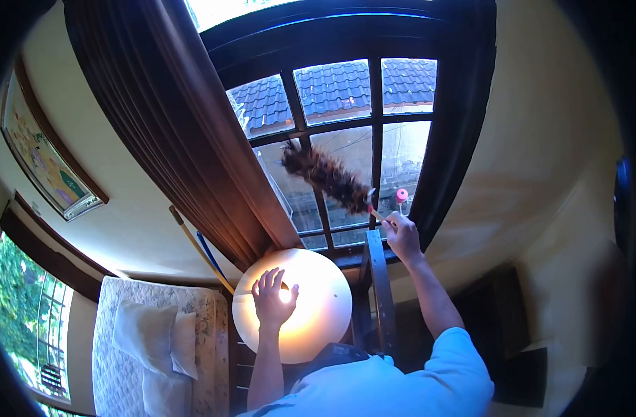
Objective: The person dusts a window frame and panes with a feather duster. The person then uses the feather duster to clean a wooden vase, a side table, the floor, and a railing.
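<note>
My right hand (403, 238) grips the thin handle of a brown feather duster (325, 177). The duster slants up to the left in front of the paned window (377, 156); whether its feathers touch the glass, I cannot tell. Over a round, lit lampshade (325, 295) my left hand (273, 300) lies with its fingers spread, beside the glowing bulb (285, 295). It holds nothing, and firm contact with the shade's rim is unclear.
A long brown curtain (172, 118) hangs left of the window. Close by my right arm stands a narrow upright beam (380, 292). A bed (210, 333) with pillows (144, 333) is at lower left. Two poles (205, 254) lean behind the lamp. A framed picture (47, 153) hangs on the wall.
</note>
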Tool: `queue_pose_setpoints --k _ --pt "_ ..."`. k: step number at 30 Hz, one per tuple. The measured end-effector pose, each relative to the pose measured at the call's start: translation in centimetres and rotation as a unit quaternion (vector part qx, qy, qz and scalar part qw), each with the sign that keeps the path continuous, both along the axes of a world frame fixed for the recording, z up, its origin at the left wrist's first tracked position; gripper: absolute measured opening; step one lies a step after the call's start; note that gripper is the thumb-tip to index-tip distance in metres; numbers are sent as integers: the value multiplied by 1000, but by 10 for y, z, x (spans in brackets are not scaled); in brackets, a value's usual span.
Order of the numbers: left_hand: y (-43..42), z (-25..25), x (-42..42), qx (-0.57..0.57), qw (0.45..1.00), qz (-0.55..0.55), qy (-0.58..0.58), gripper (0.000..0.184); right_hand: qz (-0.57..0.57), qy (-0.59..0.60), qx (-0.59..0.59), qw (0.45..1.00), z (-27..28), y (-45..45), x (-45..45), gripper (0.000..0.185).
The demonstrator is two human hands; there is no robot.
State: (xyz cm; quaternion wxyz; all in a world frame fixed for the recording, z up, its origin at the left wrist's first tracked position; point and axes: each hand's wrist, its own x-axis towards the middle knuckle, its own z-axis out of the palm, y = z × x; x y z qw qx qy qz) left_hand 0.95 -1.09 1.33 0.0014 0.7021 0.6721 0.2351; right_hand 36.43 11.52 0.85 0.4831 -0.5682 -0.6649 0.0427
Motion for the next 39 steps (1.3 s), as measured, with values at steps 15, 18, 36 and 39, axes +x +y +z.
queue_pose_setpoints --k 15,18,36,39 --pt "1 -2 1 23 1000 -1 18 52 -28 -49 -65 996 12 -10 -7 14" --pt "2 -3 0 31 999 -4 21 52 -6 53 17 998 15 -9 -14 13" --pt "2 -2 -3 12 1000 -1 16 56 -16 72 -194 978 -16 -12 -12 13" --pt "-1 -2 -1 5 1000 -1 16 56 -47 71 -131 988 -27 -17 -12 15"
